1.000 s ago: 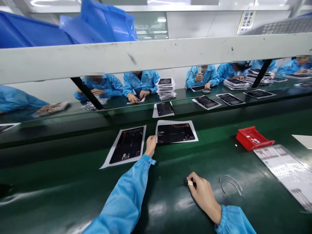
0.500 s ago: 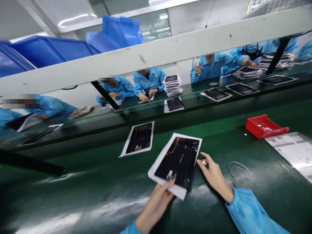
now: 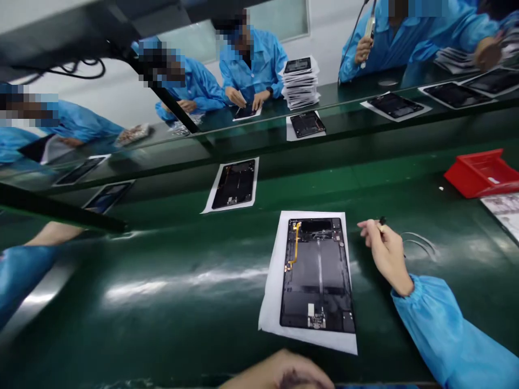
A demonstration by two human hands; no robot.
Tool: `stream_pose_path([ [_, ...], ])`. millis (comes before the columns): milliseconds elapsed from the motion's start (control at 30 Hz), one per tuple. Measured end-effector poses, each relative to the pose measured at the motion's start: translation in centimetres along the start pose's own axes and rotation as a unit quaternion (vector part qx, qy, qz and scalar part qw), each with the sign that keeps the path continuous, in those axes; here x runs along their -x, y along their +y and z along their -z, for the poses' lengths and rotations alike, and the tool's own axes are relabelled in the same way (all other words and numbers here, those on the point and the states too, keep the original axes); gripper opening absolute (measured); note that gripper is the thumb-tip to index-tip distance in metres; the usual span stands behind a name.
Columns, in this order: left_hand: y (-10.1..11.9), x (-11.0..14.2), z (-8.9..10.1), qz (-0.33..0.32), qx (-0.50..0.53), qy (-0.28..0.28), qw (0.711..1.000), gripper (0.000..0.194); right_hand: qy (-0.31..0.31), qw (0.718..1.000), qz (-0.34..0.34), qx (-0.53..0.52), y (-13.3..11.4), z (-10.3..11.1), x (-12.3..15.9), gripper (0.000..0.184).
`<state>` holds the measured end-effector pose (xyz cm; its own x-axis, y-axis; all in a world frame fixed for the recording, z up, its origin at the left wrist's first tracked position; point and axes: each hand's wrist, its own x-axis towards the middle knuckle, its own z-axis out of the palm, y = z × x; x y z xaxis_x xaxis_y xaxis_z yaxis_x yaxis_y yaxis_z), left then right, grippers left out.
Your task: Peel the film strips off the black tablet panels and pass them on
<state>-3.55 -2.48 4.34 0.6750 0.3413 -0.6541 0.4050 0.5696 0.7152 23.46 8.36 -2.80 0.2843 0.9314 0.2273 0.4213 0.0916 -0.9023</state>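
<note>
A black opened tablet back [image 3: 318, 273] lies on a white sheet [image 3: 275, 302] on the green bench in front of me, lengthwise, with an orange flex cable at its top left. My right hand [image 3: 385, 251] hovers just right of its top corner, fingers pinched on a small dark tool with a pale tip [image 3: 381, 221]. My left hand [image 3: 279, 373] shows only as knuckles at the bottom edge, below the sheet; its fingers are hidden.
A second tablet on a sheet [image 3: 234, 185] lies farther back on the belt. A red tray [image 3: 480, 173] and a printed sheet [image 3: 505, 208] sit at the right. Thin wire loops [image 3: 421, 243] lie beside my right hand. Co-workers in blue coats work across the line; someone's sleeve [image 3: 24, 270] is at left.
The tablet on its sheet was drawn from the belt toward me and turned lengthwise. My left hand let go and dropped to the frame's bottom. My right hand kept its small tool.
</note>
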Motion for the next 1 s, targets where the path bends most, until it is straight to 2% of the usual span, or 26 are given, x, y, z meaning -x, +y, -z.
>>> stream_pose_path([
  [33,1.2,-0.3,0.7,-0.029,-0.041,0.028,0.998,0.034,0.011,1.000,-0.006,-0.023,-0.1,0.0,0.0,0.046],
  [100,3.3,-2.3,2.7,-0.104,-0.122,0.130,0.978,0.032,0.016,0.998,-0.019,-0.058,-0.1,-0.1,0.2,0.050],
  [200,5.4,-7.8,6.3,-0.209,-0.226,0.279,0.910,0.029,-0.011,0.993,-0.046,-0.104,0.2,-0.4,1.1,0.047],
  [300,6.4,-13.3,9.0,-0.273,-0.286,0.351,0.849,0.039,-0.067,0.990,-0.042,-0.116,0.6,-0.7,2.1,0.036],
  [367,6.7,-15.4,9.7,-0.300,-0.310,0.366,0.825,0.038,-0.094,0.988,-0.037,-0.114,0.8,-1.0,2.4,0.030],
  [467,6.9,-16.2,9.7,-0.331,-0.346,0.354,0.804,0.025,-0.099,0.987,-0.049,-0.118,0.8,-1.2,2.5,0.025],
  [567,7.1,-15.8,9.6,-0.335,-0.361,0.336,0.803,0.015,-0.097,0.988,-0.061,-0.107,0.7,-1.4,2.4,0.023],
  [833,6.4,-15.6,9.8,-0.337,-0.388,0.340,0.787,0.008,-0.097,0.994,-0.030,-0.047,0.7,-1.1,2.2,0.018],
  [1000,6.3,-15.6,9.6,-0.329,-0.398,0.341,0.785,0.006,-0.097,0.994,-0.039,-0.037,0.6,-1.1,2.1,0.019],
])
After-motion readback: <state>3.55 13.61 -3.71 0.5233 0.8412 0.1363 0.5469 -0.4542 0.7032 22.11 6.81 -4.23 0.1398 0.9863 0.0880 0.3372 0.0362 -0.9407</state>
